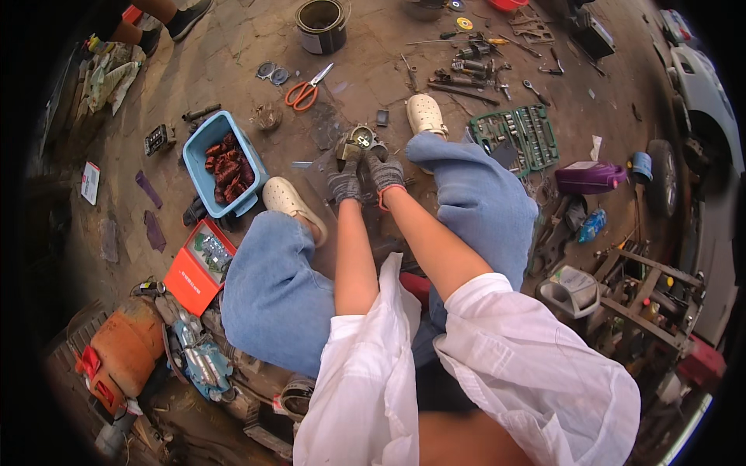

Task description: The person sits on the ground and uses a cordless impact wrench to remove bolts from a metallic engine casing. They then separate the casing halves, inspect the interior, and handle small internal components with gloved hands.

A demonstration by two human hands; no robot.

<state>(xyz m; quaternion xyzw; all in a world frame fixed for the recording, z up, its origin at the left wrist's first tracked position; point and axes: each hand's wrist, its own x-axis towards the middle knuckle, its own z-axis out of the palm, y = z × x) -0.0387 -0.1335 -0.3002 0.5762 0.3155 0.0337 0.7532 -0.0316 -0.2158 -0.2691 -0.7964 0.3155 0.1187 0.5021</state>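
My left hand (344, 183) and my right hand (385, 171), both in grey knit gloves, meet on the ground between my feet. Their fingers close around a small round metal part (362, 139) with a pale, open-looking face; its exact kind I cannot make out. The fingertips are partly hidden behind the part. Just beyond it lies a small dark square piece (382, 117). Scissors with orange handles (303, 95) rest farther off to the left. A blue plastic basin (255, 159) holding copper wire coils (229, 168) stands left of my left foot.
At the far side stands a dark bucket (321, 39). A green socket set case (513, 138) lies beyond my right knee, near a purple jug (590, 177). Loose tools (474, 74) are scattered at far right. An open red box (193, 272) sits by my left knee.
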